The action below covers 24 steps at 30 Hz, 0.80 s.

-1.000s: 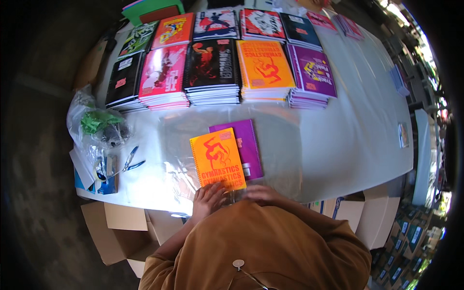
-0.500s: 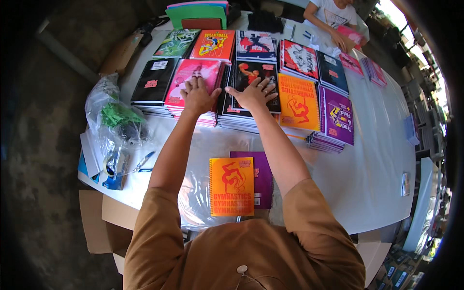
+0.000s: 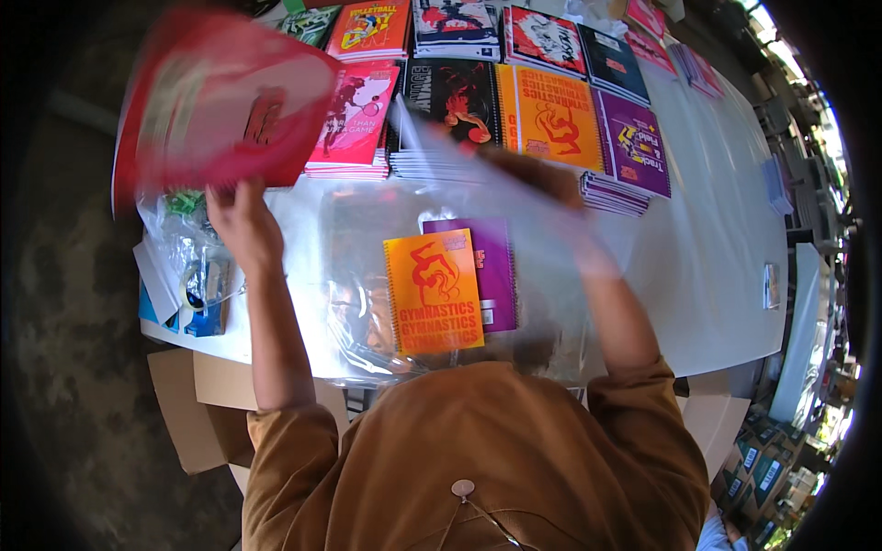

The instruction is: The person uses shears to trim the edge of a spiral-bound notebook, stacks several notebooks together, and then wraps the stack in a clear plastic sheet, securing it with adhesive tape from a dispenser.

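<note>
- Left hand point(image 3: 246, 230) grips a blurred red notebook point(image 3: 220, 110) by its lower edge, raised at the upper left.
- Right hand point(image 3: 544, 181) is blurred behind a pale, smeared thing point(image 3: 524, 207); its grip cannot be made out.
- Orange notebook point(image 3: 434, 290) overlaps a purple notebook point(image 3: 498, 275) near the person.
- Both lie over clear plastic point(image 3: 356, 257) on the white table point(image 3: 703, 303).
- Notebook stacks point(image 3: 450, 101) stand in rows beyond.
- Open carton point(image 3: 188, 404) sits below the table's near left edge.

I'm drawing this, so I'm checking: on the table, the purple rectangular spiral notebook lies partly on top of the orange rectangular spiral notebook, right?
Not quite: the head view shows the orange spiral notebook lying partly on top of the purple spiral notebook.
</note>
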Each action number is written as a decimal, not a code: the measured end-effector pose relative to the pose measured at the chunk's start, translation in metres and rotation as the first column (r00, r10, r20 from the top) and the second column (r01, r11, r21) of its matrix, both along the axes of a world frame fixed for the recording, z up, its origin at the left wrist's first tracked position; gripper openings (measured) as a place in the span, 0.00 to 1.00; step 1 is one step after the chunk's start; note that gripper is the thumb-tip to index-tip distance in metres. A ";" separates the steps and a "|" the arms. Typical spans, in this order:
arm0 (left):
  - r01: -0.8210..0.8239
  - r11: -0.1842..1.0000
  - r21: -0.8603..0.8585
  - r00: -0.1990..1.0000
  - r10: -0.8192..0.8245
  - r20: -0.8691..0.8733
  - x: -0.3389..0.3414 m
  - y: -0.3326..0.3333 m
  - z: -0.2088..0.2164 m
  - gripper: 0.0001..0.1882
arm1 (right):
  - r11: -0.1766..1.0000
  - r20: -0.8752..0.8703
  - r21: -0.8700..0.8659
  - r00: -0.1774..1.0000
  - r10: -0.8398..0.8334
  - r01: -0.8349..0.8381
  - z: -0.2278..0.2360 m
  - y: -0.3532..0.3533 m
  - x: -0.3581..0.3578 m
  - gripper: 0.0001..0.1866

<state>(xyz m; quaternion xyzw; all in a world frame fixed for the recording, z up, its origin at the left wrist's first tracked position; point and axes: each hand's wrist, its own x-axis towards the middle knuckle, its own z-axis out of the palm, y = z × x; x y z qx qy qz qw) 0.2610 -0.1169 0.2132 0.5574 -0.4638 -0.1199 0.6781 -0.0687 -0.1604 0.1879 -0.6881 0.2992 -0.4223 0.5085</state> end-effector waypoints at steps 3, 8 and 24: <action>-0.227 0.960 0.165 0.835 0.105 0.541 -0.024 0.059 -0.081 0.12 | 0.730 -0.728 -0.545 0.664 -0.170 -0.411 -0.077 0.031 -0.019 0.32; 0.123 0.792 0.598 0.256 -0.607 0.752 -0.048 0.109 -0.152 0.27 | 0.798 -0.737 -0.600 0.351 -0.578 0.054 -0.143 0.077 -0.051 0.30; -0.557 0.593 0.581 0.628 -0.157 0.762 0.076 -0.124 -0.074 0.31 | 0.854 -0.559 -0.250 0.652 -0.512 0.457 -0.138 0.151 0.011 0.31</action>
